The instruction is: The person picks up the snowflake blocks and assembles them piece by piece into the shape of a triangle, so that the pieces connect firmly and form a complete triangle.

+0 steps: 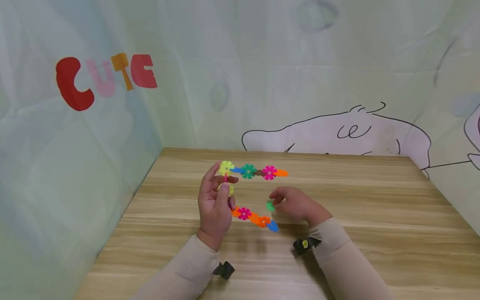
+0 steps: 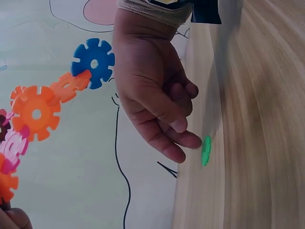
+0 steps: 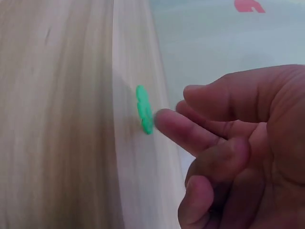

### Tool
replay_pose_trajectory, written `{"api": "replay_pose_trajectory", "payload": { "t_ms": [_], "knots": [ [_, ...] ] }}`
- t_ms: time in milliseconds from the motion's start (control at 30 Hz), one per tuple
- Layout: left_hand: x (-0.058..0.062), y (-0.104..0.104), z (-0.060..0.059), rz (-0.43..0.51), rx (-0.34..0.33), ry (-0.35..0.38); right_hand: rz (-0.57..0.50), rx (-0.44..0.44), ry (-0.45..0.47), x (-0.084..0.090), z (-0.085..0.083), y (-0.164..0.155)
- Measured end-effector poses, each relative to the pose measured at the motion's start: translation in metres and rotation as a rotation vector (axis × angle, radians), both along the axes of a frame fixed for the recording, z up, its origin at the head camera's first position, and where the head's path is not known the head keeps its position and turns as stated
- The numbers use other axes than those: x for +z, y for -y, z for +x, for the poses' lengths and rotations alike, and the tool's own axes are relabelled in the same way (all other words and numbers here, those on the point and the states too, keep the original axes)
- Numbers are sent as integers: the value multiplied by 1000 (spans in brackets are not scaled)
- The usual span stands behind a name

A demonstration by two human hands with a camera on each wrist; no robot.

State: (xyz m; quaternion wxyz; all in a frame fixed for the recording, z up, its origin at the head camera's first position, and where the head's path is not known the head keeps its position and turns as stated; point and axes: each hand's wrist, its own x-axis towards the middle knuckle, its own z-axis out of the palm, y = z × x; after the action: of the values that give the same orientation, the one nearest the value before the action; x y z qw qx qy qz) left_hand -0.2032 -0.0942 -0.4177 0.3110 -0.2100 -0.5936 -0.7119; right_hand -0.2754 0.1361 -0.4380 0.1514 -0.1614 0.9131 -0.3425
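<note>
My left hand [image 1: 216,206] grips a chain of interlocked notched plastic discs, pinching it near a pale yellow disc [image 1: 226,168]. The chain bends into a C shape held above the table. Its upper arm runs through a dark green disc [image 1: 248,171] and a pink disc to an orange end disc [image 1: 282,173]. A blue disc [image 2: 94,63] ends the lower arm, beside orange discs [image 2: 36,113]. One loose green disc [image 3: 144,109] lies flat on the table. My right hand [image 1: 294,204] is just over it, fingers loosely bent and holding nothing; whether a fingertip touches the disc is unclear.
The wooden table [image 1: 375,216] stretches to a printed fabric backdrop [image 1: 210,83] at the back and sides. Colourful letters [image 1: 75,83] mark the left wall. A dark strap with a small device [image 1: 305,245] sits at my right wrist.
</note>
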Motion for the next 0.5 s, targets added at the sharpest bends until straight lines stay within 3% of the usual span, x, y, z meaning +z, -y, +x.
{"api": "replay_pose_trajectory", "payload": {
  "t_ms": [500],
  "knots": [
    [0, 1, 0, 6, 5, 10, 123, -11, 0, -2, 10, 3]
  ]
}}
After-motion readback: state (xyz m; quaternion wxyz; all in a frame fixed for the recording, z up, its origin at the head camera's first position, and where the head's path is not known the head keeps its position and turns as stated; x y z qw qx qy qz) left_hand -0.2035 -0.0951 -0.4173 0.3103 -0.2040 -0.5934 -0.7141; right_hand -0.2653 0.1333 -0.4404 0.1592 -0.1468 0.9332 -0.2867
